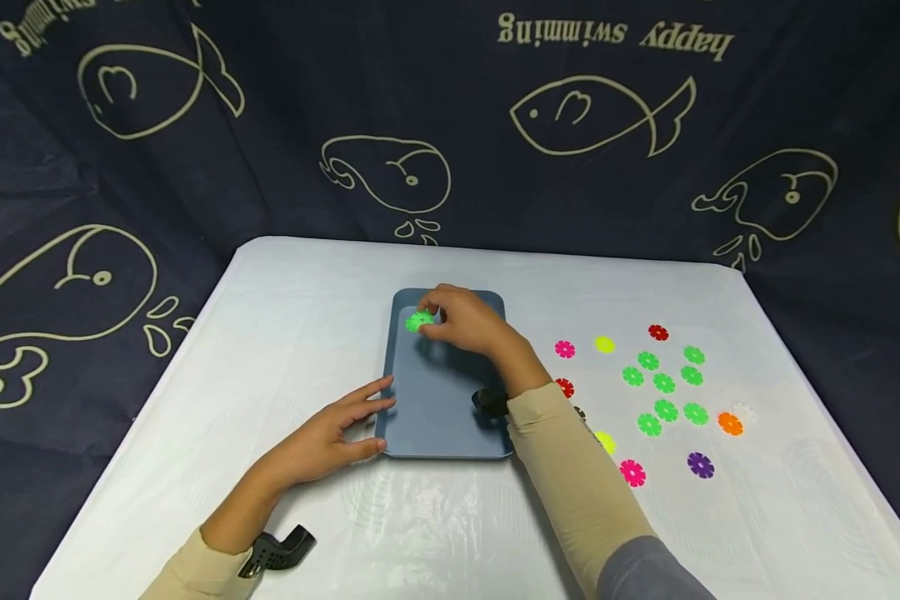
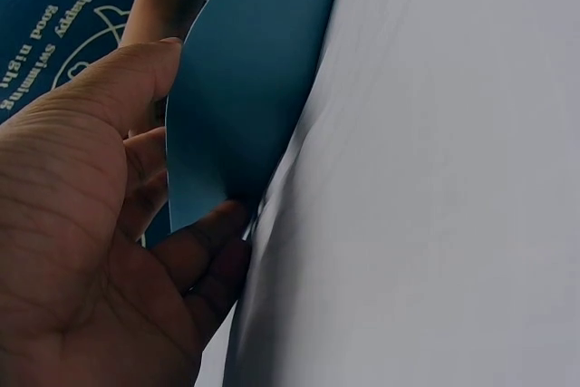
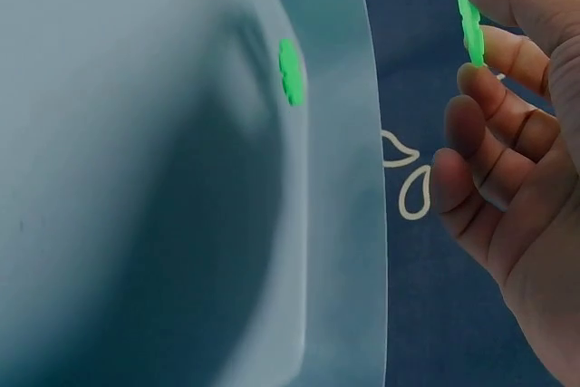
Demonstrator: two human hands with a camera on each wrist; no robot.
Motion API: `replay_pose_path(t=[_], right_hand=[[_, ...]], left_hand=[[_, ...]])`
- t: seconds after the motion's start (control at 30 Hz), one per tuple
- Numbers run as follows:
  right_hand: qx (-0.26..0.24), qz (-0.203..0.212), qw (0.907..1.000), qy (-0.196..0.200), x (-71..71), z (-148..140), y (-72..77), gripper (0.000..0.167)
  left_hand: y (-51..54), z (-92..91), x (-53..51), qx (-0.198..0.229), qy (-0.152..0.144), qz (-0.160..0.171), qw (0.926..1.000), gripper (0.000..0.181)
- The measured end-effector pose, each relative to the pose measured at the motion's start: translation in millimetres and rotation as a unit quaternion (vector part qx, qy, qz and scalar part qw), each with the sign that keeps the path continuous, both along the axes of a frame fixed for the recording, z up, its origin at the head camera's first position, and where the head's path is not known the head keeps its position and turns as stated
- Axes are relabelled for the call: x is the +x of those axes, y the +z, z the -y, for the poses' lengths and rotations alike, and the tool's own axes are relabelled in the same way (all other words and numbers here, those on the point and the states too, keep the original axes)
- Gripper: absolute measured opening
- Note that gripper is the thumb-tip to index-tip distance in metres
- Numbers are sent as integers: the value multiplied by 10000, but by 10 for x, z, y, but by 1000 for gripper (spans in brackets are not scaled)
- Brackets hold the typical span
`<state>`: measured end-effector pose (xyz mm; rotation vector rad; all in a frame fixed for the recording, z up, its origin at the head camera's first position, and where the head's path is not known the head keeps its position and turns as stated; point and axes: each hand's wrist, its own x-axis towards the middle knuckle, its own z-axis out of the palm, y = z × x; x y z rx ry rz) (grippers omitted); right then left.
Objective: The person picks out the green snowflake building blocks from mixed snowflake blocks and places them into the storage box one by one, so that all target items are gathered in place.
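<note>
My right hand (image 1: pixel 461 321) is over the far end of the blue-grey tray (image 1: pixel 435 417). In the right wrist view its thumb and fingers pinch a green notched disc (image 3: pixel 469 20) by the edges, above the tray surface. A second green disc (image 3: pixel 290 72) lies inside the tray there, by the raised rim (image 3: pixel 340 178). The head view shows green (image 1: pixel 419 321) at the right fingertips. My left hand (image 1: pixel 330 437) rests at the tray's left side with fingers spread, fingertips touching the edge; in the left wrist view the left hand (image 2: pixel 100 197) has its thumb against the rim.
Right of the tray, several green discs (image 1: pixel 664 383) lie loose on the white table among pink (image 1: pixel 565 349), yellow (image 1: pixel 605 344), red (image 1: pixel 658 332), orange (image 1: pixel 731 423) and purple (image 1: pixel 701 465) ones. The right forearm partly covers that side. A dark patterned cloth (image 1: pixel 285 100) hangs behind.
</note>
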<state>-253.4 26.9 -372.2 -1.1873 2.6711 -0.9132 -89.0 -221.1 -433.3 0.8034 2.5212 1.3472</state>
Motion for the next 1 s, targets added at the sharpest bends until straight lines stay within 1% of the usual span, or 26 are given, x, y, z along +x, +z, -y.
replay_pose_path(t=[0.13,0.33,0.43,0.6,0.87,1.0], right_hand=[[60,103,9999,35,-20,56,-32,29],[285,122,9995,-82,-49,137,-112,28],[393,118,9991,-132,-64,174,-186,26],[523,178,9984,-94,-81,205,-305,25],[492,454,9978,-17,-87,226,-414,20],[522,534,9972,-75,-85,235,-455,20]], left_hand=[[18,-4,6,-102,34,44,9999,63],[17,-6,3,-242,9,-114,9996,61],[12,-8,7,-250,11,-174,9995,60],[2,-9,1,-273,1,-177,9995,60],[-2,-1,-1,-333,54,-173,9993,59],[-4,-1,-2,-332,43,-172,9993,59]])
